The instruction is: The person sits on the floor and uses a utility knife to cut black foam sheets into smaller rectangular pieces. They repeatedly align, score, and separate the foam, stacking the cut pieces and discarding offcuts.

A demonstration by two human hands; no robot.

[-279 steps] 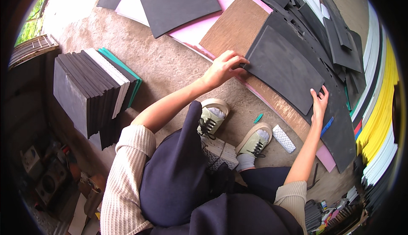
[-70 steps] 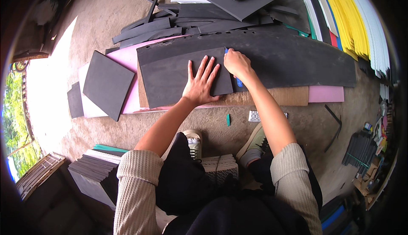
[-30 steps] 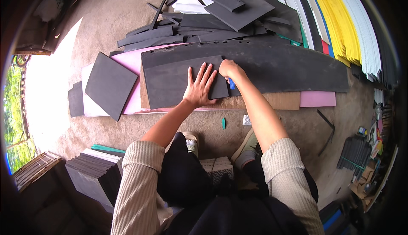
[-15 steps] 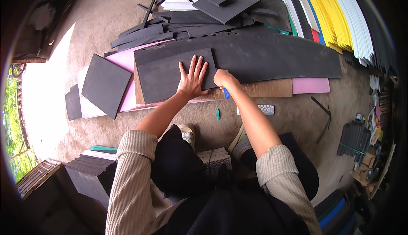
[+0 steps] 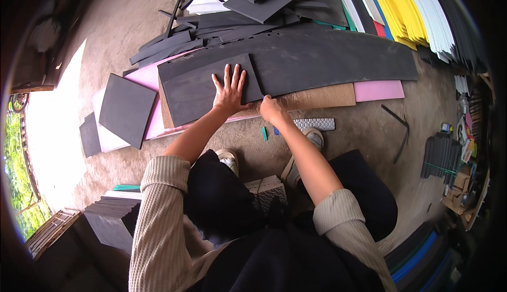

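My left hand (image 5: pixel 229 96) presses flat, fingers spread, on a black rectangular foam-like sheet (image 5: pixel 193 88). That sheet lies over the left part of a long black sheet (image 5: pixel 338 54) with a curved outline. By the rectangle's near right corner, my right hand (image 5: pixel 273 111) is closed around a blue-handled cutter knife (image 5: pixel 276 131). Only bits of blue show at either side of the fist; its blade cannot be made out. Beneath the sheets lie a brown board (image 5: pixel 322 96) and a pink sheet (image 5: pixel 378 91).
A tilted black square sheet (image 5: pixel 128 110) lies at the left. Black offcuts (image 5: pixel 227 20) are heaped at the far side, near yellow sheets (image 5: pixel 396 7). A green scrap (image 5: pixel 264 133) and a textured white strip (image 5: pixel 317 124) lie near my feet. Stacked black pieces (image 5: pixel 111 215) stand lower left.
My right hand has moved nearer to me, along the rectangle's right edge to its near corner. The left hand stays pressed on the sheet. The whole view has shifted slightly.
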